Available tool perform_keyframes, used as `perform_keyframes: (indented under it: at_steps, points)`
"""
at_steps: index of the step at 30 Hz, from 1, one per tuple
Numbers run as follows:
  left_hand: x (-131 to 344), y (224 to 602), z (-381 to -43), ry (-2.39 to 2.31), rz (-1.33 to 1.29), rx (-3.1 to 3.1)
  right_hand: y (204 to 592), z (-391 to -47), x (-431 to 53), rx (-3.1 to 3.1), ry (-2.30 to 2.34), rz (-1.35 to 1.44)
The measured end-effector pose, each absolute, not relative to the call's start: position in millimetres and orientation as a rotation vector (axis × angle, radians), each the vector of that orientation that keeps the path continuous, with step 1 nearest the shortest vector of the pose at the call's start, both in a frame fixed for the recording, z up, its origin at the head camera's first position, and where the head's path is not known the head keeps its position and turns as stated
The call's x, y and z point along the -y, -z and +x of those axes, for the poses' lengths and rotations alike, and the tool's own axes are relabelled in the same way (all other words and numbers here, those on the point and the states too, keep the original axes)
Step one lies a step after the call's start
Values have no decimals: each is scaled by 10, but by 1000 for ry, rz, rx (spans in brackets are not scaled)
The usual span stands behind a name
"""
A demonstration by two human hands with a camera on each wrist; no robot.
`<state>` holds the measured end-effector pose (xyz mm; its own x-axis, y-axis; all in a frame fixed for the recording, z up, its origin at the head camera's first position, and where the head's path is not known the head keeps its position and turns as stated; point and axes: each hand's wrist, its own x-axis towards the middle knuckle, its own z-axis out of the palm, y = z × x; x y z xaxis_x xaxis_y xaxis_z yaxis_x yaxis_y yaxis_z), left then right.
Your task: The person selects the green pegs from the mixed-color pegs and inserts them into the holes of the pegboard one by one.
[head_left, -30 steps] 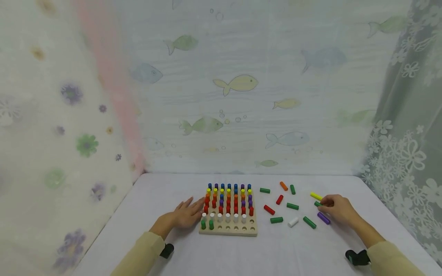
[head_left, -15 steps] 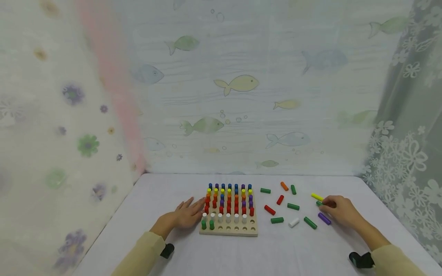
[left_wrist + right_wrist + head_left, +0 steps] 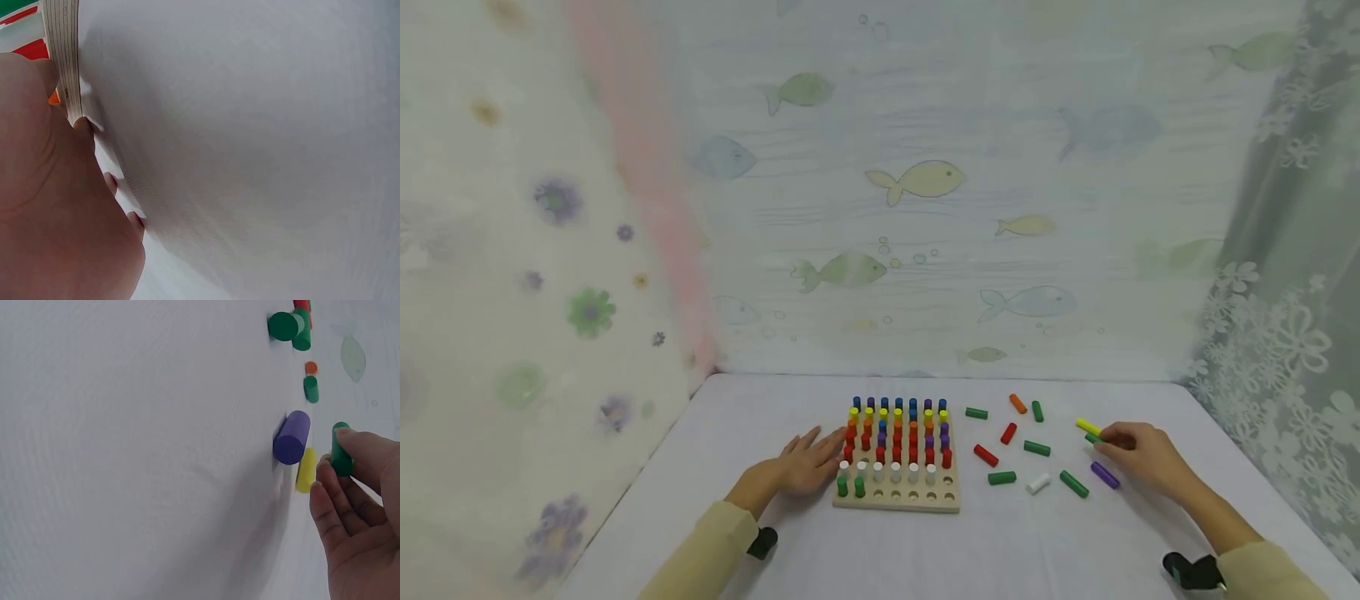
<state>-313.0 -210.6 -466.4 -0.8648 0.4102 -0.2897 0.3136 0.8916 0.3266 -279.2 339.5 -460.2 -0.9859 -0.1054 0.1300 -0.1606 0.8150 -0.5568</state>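
Observation:
My right hand point(image 3: 1142, 454) pinches a green peg point(image 3: 340, 453) between thumb and fingers, raised a little off the cloth in the right wrist view. Close to that hand lie a yellow peg point(image 3: 1086, 426) and a purple peg point(image 3: 1105, 475). To the left, a wooden pegboard point(image 3: 895, 506) carries rows of blue, yellow, orange, red, purple and white pegs, and two green pegs stand in its front row. My left hand point(image 3: 805, 467) rests on the table with fingers spread, against the board's left side. In the left wrist view the board's edge point(image 3: 67, 56) shows beside the thumb.
Between the board and my right hand several loose pegs lie scattered, among them a white peg point(image 3: 1038, 483), a red peg point(image 3: 986, 455) and an orange peg point(image 3: 1017, 403). A white cloth covers the table point(image 3: 985, 550). Patterned curtains point(image 3: 925, 233) hang behind and at both sides.
My right forearm and wrist have shifted slightly to the right, while its fingers stay on the green peg. The left hand and the board look the same.

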Motion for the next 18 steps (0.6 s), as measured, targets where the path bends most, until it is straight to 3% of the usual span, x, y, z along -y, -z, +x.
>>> perform_keyframes:
  at_steps: [18]
  points:
    - [2114,4663,-3127,-376,523,-2711,4436,-2718,-3087,2819,-1054,317]
